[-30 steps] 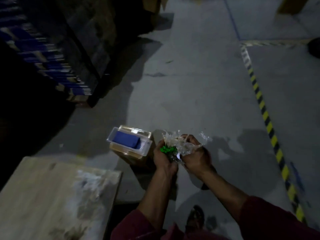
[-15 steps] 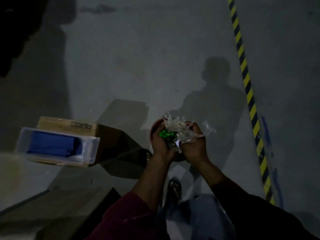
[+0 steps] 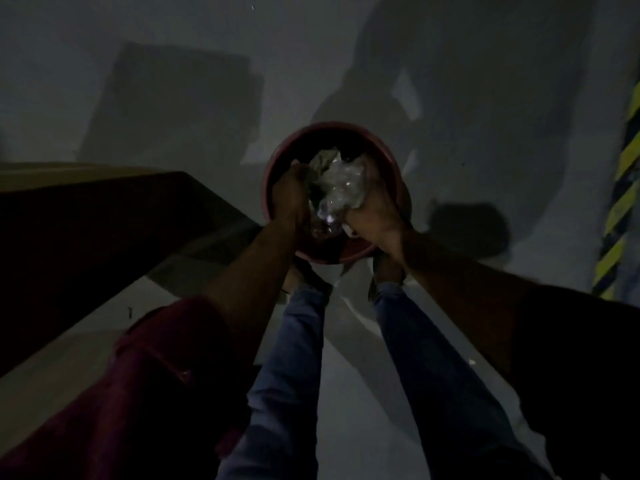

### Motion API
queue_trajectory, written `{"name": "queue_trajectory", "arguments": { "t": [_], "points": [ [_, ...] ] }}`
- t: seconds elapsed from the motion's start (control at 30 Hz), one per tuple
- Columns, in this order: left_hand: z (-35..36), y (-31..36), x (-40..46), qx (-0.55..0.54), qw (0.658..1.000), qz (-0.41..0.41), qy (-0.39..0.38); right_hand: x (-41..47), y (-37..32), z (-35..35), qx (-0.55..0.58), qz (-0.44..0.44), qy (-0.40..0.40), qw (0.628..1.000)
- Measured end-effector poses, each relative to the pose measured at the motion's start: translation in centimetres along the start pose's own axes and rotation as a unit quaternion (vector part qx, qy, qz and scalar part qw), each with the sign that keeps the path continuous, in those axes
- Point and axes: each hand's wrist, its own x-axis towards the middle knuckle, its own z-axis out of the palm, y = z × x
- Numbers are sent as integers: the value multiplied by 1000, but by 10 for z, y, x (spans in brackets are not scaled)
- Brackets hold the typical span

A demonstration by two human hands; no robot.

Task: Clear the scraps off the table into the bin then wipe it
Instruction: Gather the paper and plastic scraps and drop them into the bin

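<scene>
Both hands have come down from chest height, where they held the wad above the floor 0.5 s ago, and now sit over the mouth of the round red bin (image 3: pixel 277 157), which fills the middle of the view instead of peeking out behind the fingers. Gone from sight are the clear box with the blue cloth and the green scrap that showed in the wad.

Nearest the camera, 2 dark red sleeves (image 3: pixel 166 358) run forward from the lower corners, and between them 2 legs in blue jeans (image 3: pixel 287 358) stand on the grey floor (image 3: pixel 173 46), the feet just short of the bin's near rim.

Beyond the sleeves, the left hand (image 3: pixel 289 192) curls against the left side of the crumpled clear plastic scraps (image 3: pixel 337 183), and the right hand (image 3: pixel 375 209) curls against their right side, so the wad is squeezed between the 2 palms. Single fingers are too dark to tell apart. The wad lies within the bin's rim outline as seen from above; whether it touches the bin cannot be told.

Left of the bin, a dark table edge (image 3: pixel 104 174) juts in. At the far right, yellow-and-black hazard tape (image 3: pixel 623 202) runs along the floor.
</scene>
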Motion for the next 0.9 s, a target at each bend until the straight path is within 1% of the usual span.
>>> {"name": "queue_trajectory", "arguments": {
  "t": [0.07, 0.1, 0.13, 0.27, 0.33, 0.37, 0.43, 0.5, 0.57, 0.63, 0.77, 0.9],
  "points": [
    [0, -8, 10, 80, 996, 42, 5, 6, 5, -5, -3, 5, -30, 1000],
    [-1, -7, 9, 129, 990, 64, 12, 4, 3, -9, -7, 3, -32, 999],
    [-4, -9, 13, 167, 983, 75, 17, 2, 1, -15, -17, -7, -23, 1000],
    [-10, -8, -1, 207, 973, 97, 41, -8, 2, -38, -42, -28, 59, 997],
    [-9, 2, -22, 265, 954, 129, 59, -13, 1, -49, -67, -69, 92, 991],
    [-10, 5, -31, 295, 943, 142, 68, -15, 0, -56, -71, -83, 95, 990],
    [-13, 13, -49, 352, 918, 166, 75, -23, -8, -70, -70, -102, 79, 989],
    [-20, 25, -73, 397, 897, 183, 60, -37, -19, -86, -74, -96, 46, 992],
    [-25, 38, -114, 405, 893, 191, 40, -60, -36, -106, -80, -99, 22, 992],
    [-33, 50, -165, 408, 896, 174, 36, -92, -57, -130, -95, -121, 14, 988],
    [-45, 67, -274, 404, 896, 177, 43, -176, -116, -177, -162, -171, -20, 972],
    [-55, 67, -380, 370, 903, 211, 63, -262, -174, -210, -224, -222, -54, 948]
  ]
}}
